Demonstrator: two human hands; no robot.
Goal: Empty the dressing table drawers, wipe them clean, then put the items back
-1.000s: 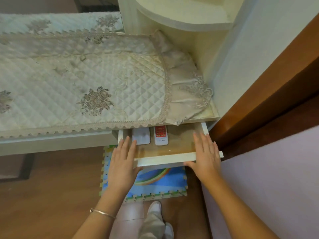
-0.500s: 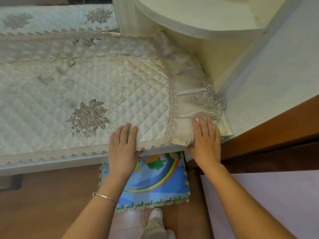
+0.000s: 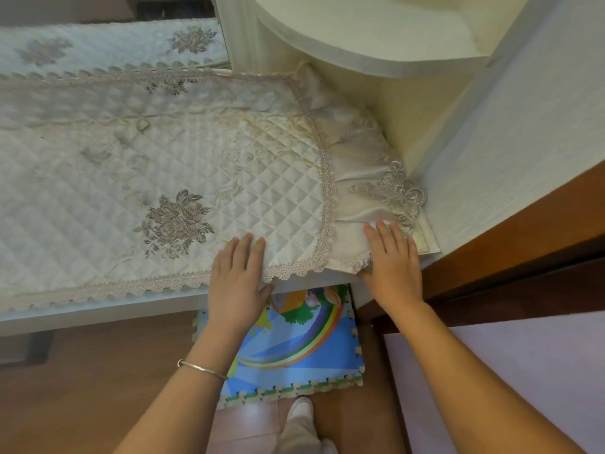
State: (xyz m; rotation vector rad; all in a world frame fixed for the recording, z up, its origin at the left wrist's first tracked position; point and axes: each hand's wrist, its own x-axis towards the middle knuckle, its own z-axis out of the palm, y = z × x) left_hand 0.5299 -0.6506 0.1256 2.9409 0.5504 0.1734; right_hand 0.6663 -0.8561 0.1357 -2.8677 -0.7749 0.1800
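The dressing table point(image 3: 98, 311) is covered by a cream quilted cloth point(image 3: 157, 165) with lace trim and embroidered flowers. Its drawer is pushed in and hidden under the table's front edge, so the things inside are out of sight. My left hand point(image 3: 237, 276) lies flat with straight fingers over the table's front edge, fingertips on the cloth. My right hand point(image 3: 391, 257) lies flat at the right corner, fingers straight, on the cloth's frilled end point(image 3: 363, 178). Neither hand holds anything.
A curved cream shelf point(image 3: 376, 37) juts out above the table's right end, against a white wall point(image 3: 523, 152). A colourful foam mat point(image 3: 294, 348) lies on the wooden floor below. A brown door frame point(image 3: 510, 244) and a pale lilac surface point(image 3: 523, 371) stand at right. My white shoe point(image 3: 301, 407) shows at the bottom.
One second ago the drawer stood open with two remote-like items inside and both hands on its front. It has since slid shut, and the hands now rest at the table edge.
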